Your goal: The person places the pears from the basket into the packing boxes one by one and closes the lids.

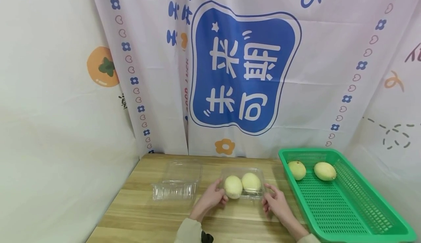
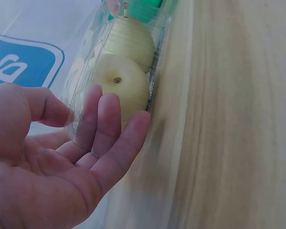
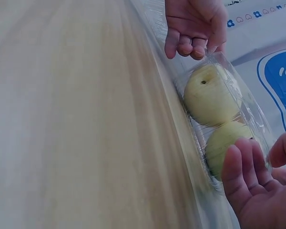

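Observation:
A clear plastic clamshell box with two pale yellow pears inside sits on the wooden table, its lid over the fruit. My left hand pinches the box's left end between thumb and index finger. In the left wrist view, the other fingers of that hand lie loosely bent beside the nearer pear. At the opposite end, my right hand pinches the corner with its thumb and forefinger. The right wrist view shows both hands at the two ends of the box, the pears lined up between them.
Left of the hands stands an open clear clamshell with its lid raised at the back. A green plastic basket on the right holds two more pears at its far end. Printed cloth hangs behind the table.

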Motion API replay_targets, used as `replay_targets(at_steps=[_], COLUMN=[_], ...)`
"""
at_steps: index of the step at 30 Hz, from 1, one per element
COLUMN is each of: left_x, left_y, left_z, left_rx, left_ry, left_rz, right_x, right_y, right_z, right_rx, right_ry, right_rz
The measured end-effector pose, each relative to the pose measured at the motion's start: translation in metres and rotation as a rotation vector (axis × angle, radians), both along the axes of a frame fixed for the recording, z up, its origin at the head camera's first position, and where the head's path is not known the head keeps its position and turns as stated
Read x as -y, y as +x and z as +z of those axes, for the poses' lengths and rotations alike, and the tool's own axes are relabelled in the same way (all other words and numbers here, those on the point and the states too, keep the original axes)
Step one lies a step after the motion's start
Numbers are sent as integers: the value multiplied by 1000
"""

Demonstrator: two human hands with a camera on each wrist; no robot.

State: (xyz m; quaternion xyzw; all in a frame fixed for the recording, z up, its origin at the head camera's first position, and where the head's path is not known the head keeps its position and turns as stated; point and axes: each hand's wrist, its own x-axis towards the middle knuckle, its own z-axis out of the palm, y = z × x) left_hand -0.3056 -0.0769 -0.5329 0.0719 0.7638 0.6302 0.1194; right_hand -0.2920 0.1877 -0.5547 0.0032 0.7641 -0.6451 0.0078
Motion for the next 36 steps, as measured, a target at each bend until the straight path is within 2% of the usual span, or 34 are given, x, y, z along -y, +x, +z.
replay_targets(at_steps=[5, 19, 36], left_x=[-5, -17, -23], left_y=[-7, -35, -64], left_z=[1, -2, 1], left_rx=[35, 24, 77], left_ry=[13, 20, 17], left_rz=[27, 69, 115], right_x=[1, 4, 6], right_y=[-8, -26, -62], right_z=[-1, -3, -8], right_rx=[-21, -95, -137], right_ry=[27, 43, 68], right_rz=[-35, -111, -153])
